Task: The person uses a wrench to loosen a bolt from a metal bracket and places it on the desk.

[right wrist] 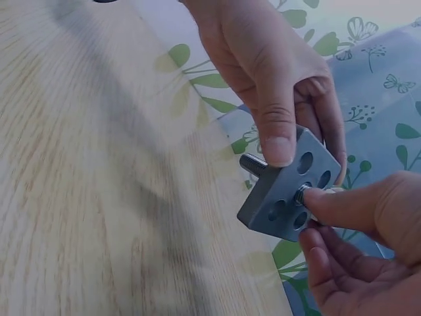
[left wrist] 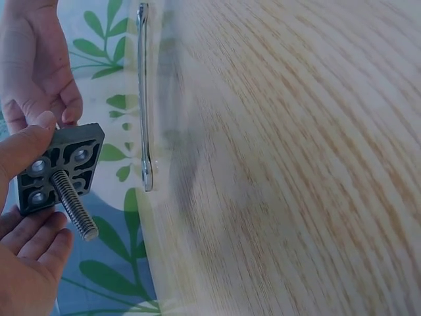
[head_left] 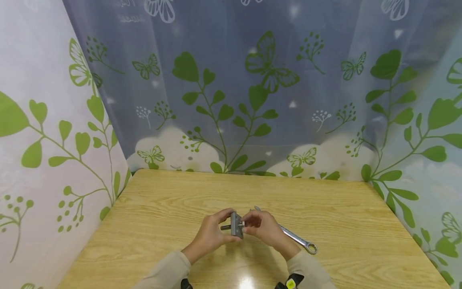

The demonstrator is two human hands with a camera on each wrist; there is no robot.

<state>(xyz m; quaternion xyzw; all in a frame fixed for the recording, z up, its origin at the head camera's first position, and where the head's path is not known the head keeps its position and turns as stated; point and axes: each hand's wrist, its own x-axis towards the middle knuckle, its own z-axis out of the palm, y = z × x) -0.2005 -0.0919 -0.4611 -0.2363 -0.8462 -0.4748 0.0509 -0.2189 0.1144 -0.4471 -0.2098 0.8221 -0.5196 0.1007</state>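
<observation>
A grey square plate (head_left: pixel 236 224) with round holes is held by its edges in my left hand (head_left: pixel 211 233), thumb on one side and fingers on the opposite one. A threaded bolt (left wrist: pixel 75 205) passes through its middle, and its long end sticks out of the ribbed face. On the smoother face (right wrist: pixel 286 204), the thumb and fingers of my right hand (head_left: pixel 265 229) pinch the short metal end at the centre. That end is mostly covered by the thumb in the right wrist view, so I cannot tell whether a nut is there.
A silver combination wrench (head_left: pixel 297 239) lies on the wood-grain table (head_left: pixel 166 200), beside and partly behind my right hand. Its ring end points toward the near right. Curtains (head_left: pixel 231 120) printed with leaves and butterflies close off the table's back and both sides.
</observation>
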